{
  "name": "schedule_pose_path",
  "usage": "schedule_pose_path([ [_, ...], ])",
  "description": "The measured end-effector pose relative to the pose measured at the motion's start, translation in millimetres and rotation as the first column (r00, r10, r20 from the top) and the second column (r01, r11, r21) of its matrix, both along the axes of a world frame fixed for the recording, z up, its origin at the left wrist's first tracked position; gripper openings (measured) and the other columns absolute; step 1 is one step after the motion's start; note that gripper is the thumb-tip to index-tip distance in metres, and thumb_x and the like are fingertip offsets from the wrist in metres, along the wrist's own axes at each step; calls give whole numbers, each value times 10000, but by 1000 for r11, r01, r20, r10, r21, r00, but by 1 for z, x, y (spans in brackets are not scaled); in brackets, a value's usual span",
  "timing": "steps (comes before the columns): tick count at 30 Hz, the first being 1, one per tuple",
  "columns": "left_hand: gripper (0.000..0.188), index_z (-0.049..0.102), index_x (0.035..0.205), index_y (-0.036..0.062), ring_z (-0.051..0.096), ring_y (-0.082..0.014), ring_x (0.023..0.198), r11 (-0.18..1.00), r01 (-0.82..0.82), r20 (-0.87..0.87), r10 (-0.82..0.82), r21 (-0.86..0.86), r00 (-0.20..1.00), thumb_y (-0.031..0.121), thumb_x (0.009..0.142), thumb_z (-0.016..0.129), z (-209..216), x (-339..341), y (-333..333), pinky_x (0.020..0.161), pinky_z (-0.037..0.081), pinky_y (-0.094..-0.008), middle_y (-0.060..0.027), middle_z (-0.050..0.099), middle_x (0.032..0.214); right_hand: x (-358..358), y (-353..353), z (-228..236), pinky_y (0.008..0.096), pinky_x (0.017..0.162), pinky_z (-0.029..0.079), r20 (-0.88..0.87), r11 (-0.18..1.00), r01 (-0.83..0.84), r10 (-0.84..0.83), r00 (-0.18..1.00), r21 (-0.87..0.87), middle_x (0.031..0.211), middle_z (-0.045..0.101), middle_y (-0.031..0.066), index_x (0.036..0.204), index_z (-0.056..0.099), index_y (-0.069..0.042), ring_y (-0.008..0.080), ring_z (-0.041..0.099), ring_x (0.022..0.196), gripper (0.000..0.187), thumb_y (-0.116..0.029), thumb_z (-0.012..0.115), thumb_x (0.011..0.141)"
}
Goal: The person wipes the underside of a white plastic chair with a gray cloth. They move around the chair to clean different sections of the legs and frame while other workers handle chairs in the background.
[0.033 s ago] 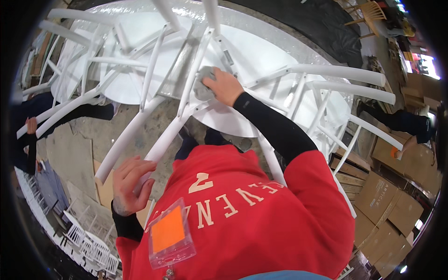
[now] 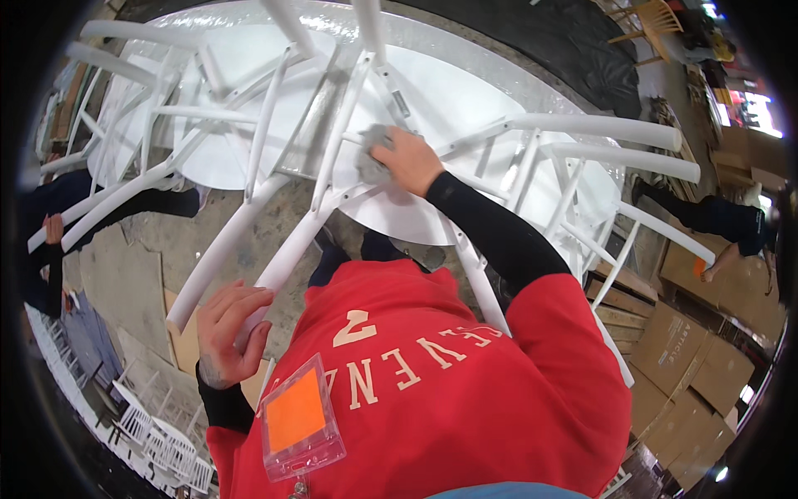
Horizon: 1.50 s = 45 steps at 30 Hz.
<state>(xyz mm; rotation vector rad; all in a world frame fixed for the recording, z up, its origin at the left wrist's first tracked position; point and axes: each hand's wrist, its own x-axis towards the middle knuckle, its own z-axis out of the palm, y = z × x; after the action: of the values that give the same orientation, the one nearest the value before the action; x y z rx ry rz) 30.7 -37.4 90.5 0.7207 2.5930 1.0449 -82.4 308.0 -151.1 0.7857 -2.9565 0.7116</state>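
Note:
My right hand [image 2: 409, 162] presses a crumpled grey cloth [image 2: 376, 155] against the crossbars of an upturned white chair frame [image 2: 337, 141]. Its fingers are closed over the cloth. At the lower left, my left hand [image 2: 233, 333] is wrapped around the end of a white chair leg [image 2: 287, 254] of the same frame. The leg's tip is partly hidden under the fingers. Below the frames lies a white round seat or top [image 2: 407, 218], on a surface covered with clear plastic wrap [image 2: 465, 37].
More upturned white frames stand left [image 2: 150, 179] and right [image 2: 615, 129]. A person's hand [image 2: 54, 229] touches a leg at far left; another person's arm [image 2: 725, 258] reaches a leg at far right. Cardboard boxes [image 2: 665, 349] are stacked right, white chairs [image 2: 166, 445] lower left.
My right hand has slid slightly right and down with the grey cloth. My left hand stays on the chair leg.

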Motion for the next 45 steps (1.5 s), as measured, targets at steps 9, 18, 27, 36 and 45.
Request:
schedule_pose_path([
  [9,324,692,1068,12,698,-352,961,999,-43,-46,44,21,998,70,750,673,-6,4,4,981,512,-528,-149,720,968,87,190,64,475,1005,446,145,745,666,-656,741,-35,1123,502,227,1113,551,-74,464,479,1224,379,-18,675,759],
  [18,268,693,1046,13,702,-341,930,1000,12,-22,-12,-2,1000,67,785,664,0,-4,4,976,513,-523,-141,719,936,69,191,-3,518,990,482,146,529,849,-839,524,-7,1280,535,311,1314,506,-114,522,554,1150,572,-96,677,768],
  [27,294,691,1051,7,700,-335,912,999,-9,11,8,49,1000,38,761,653,-4,-5,3,976,516,-513,-142,718,935,85,207,-12,438,1020,448,316,420,887,-829,461,-192,1299,593,259,1381,361,9,397,590,1223,575,-219,648,938],
  [36,273,697,1042,2,704,-327,915,1000,-22,40,21,10,999,25,777,637,0,-3,11,972,521,-508,-133,721,890,122,182,-29,463,811,567,980,-262,954,-175,99,-144,1137,670,129,1260,615,-6,243,676,948,713,-646,531,960],
  [45,276,696,1044,3,710,-333,914,998,2,-3,-2,60,1000,23,774,643,0,-6,6,961,526,-508,-132,723,913,154,186,-7,401,1020,479,858,356,933,-459,231,-61,1339,590,226,1388,452,119,265,609,1182,774,-345,788,868],
])
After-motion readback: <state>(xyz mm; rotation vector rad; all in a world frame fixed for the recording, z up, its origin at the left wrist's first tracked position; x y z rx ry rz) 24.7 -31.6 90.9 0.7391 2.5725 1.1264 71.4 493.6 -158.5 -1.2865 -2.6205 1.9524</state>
